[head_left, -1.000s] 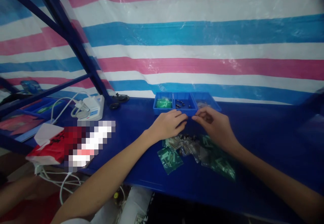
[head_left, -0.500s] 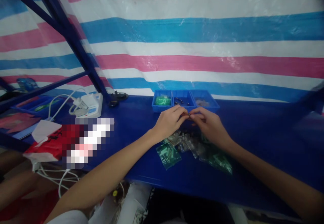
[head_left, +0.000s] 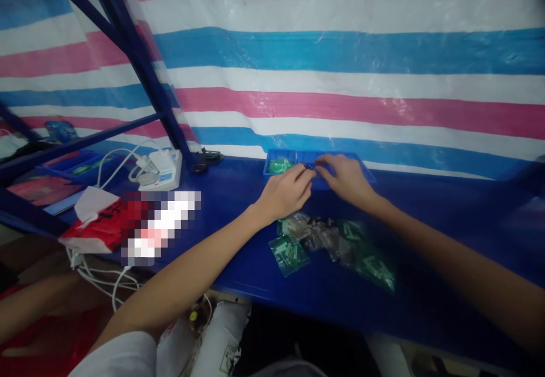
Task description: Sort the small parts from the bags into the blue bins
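Observation:
My left hand (head_left: 290, 193) is over the front edge of the blue divided tray (head_left: 272, 177), its fingers curled and pressed together at the tips. Anything in that pinch is too small to make out. Beside it, my right hand (head_left: 347, 179) reaches over the tray's middle and right part, thumb and forefinger a little apart with nothing visible between them. Small dark parts (head_left: 308, 167) show in the middle compartment by the fingertips. A green bag (head_left: 280, 166) lies in the left compartment. The right compartment is mostly hidden by my right hand.
Clear and green zip bags of small parts (head_left: 289, 255) lie in front of my hands on the blue table (head_left: 238, 252). To the left are a white power strip (head_left: 169, 172), cables, a red packet (head_left: 100, 226) and a blue frame post (head_left: 147, 76). Another person's arm (head_left: 38, 303) shows lower left.
My fingertips, earlier meeting around a tiny piece in front of the tray, have parted slightly. My right hand has moved forward over the tray. The view has shifted a little.

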